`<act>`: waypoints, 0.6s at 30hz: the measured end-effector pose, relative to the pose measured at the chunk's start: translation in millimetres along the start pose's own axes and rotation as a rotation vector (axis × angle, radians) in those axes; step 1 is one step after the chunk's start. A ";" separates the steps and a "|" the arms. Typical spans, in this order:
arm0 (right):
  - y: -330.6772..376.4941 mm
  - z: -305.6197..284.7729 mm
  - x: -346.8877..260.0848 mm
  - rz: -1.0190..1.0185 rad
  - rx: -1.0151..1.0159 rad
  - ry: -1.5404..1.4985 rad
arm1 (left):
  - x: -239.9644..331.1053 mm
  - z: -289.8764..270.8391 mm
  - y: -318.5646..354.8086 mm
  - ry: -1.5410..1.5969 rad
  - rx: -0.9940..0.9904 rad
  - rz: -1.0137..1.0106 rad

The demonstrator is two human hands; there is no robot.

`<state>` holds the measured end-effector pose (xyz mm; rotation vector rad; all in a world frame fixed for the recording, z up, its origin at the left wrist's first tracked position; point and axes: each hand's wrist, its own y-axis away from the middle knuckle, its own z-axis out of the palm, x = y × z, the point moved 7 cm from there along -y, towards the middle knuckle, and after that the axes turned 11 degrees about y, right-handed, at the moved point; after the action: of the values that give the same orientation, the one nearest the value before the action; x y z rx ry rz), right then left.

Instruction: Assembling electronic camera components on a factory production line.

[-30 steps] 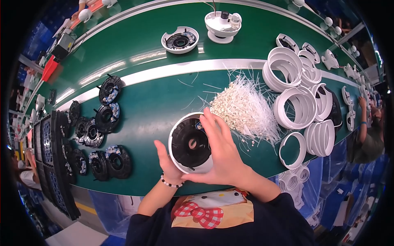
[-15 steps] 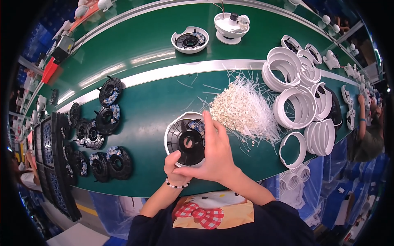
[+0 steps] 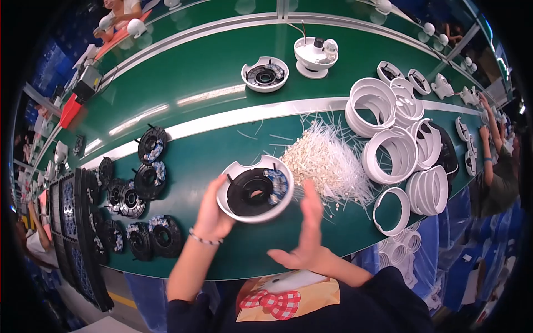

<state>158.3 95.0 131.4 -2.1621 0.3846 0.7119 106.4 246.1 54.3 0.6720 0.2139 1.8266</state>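
The right hand (image 3: 305, 233) has come off the white round housing (image 3: 255, 188) and hangs open-fingered just beside it — the left hand (image 3: 214, 213) alone now pinches its near rim, so the black insert seems seated.

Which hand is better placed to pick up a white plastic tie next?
Right. The right hand is open beside the tie pile; the left hand holds the round white housing.
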 end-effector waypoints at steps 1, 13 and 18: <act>3.1 -18.0 5.0 0.001 0.087 -0.001 | 4.7 5.6 -5.9 0.056 -0.007 -0.123; 92.2 -164.1 75.0 0.569 -0.029 0.935 | 235.7 -50.8 -180.1 -0.530 0.238 0.602; 117.9 -156.8 88.9 0.581 0.034 0.863 | 264.7 -10.9 -130.5 -1.891 0.482 1.156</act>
<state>227.7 -103.8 86.5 -2.2365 1.4943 0.0042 149.5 537.5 75.5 2.8872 -1.2345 1.1898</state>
